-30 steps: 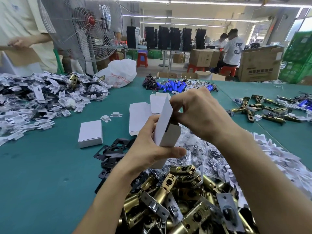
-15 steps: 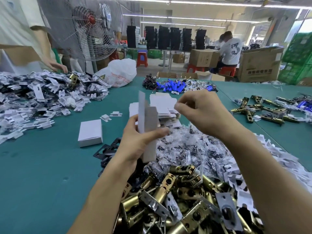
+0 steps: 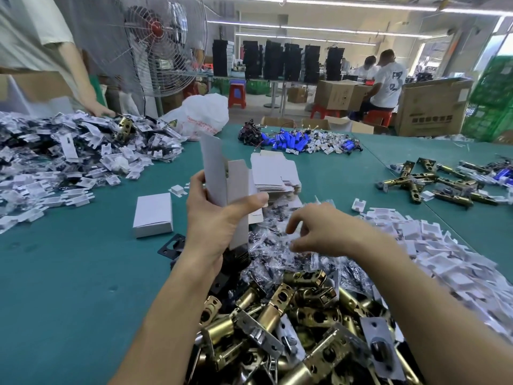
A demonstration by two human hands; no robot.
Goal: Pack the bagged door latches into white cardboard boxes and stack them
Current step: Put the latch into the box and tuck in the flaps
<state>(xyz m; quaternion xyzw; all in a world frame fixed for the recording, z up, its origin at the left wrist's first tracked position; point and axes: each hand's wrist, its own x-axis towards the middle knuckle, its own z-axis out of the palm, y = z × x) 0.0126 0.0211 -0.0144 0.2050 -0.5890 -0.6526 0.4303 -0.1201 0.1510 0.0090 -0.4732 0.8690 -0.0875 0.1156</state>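
Two hands work over a green surface (image 3: 69, 287) crowded with parts. At far left lies a heap of small bagged parts and white card pieces (image 3: 69, 162). Right of it, nearer, one closed white box (image 3: 152, 215) lies flat; its contents are hidden.

Next comes the left hand (image 3: 219, 218). Its grip is clamped on an open white box (image 3: 224, 187), thumb across the front and fingers behind, holding it upright with the top flap standing open. The inside cannot be seen. Just beyond it sits a stack of flat box blanks (image 3: 274, 173).

A second ago both hands were on this box, folding it into shape. Now the right hand (image 3: 324, 232) has let go and dropped, right of the box, to a drift of small clear bags (image 3: 277, 245). Its fingers are bent over the bags, but motion blur hides whether its grip has closed on one. This suggests the box is formed and filling comes next.

Nearest the camera, between the forearms, is a pile of brass door latches (image 3: 291, 315), not yet boxed. To the right spreads a heap of white card inserts (image 3: 416, 245), with more loose latches (image 3: 444, 182) at far right.
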